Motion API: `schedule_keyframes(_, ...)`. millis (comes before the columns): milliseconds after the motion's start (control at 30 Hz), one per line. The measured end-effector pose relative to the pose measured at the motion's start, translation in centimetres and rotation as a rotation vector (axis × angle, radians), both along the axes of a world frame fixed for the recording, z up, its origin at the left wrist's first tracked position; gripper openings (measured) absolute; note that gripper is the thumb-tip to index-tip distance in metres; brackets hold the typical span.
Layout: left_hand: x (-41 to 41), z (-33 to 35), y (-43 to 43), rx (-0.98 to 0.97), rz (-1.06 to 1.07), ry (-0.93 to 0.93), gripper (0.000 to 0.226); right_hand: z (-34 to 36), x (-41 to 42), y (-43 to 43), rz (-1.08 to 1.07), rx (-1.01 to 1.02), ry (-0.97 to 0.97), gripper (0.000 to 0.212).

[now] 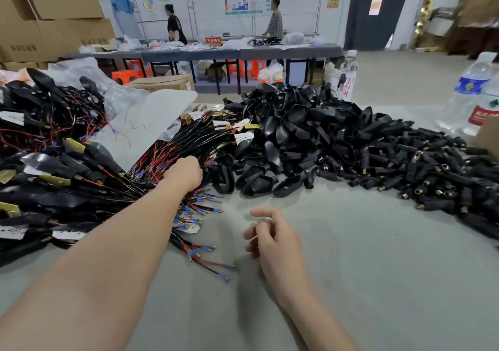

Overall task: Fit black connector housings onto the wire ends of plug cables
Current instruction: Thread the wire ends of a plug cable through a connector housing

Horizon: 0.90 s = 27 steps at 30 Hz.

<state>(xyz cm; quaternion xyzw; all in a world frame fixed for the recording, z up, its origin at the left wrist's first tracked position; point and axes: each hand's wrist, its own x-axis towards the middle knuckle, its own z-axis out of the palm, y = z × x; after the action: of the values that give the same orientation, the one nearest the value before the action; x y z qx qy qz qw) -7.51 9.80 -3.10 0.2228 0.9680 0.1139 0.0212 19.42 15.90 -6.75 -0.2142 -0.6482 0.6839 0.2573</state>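
A fanned bundle of plug cables (189, 140) with red and black wires and blue-sleeved metal tips lies in the middle left. My left hand (185, 173) reaches into it and its curled fingers are buried among the wires; what they hold is hidden. A big heap of black connector housings (291, 137) sits just right of that hand. My right hand (266, 233) hovers over bare table in front, fingers loosely curled, holding nothing. A pile of cables with housings fitted (48, 183) fills the left side.
Small black barrel connectors (426, 167) spread across the right. Water bottles (469, 94) and a cardboard box corner (488, 137) stand at the far right, clear plastic bags (145, 118) at the back left. Grey table surface (337, 256) lies in front. Two people stand at distant tables.
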Motion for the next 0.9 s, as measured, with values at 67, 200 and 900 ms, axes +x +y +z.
schedule_keyframes(67,0.0,0.4,0.5,0.040,0.015,-0.049,0.029,0.0,0.0,0.1,0.001,-0.001,-0.005,0.034)
schedule_keyframes(200,1.4,3.7,1.6,0.325,0.032,-0.218,0.027,0.1,0.0,0.0,-0.004,0.003,-0.010,0.035)
schedule_keyframes(900,17.8,-0.2,-0.8,1.705,-0.064,-1.326,0.004,-0.1,-1.2,0.7,-0.158,-0.096,0.023,0.030)
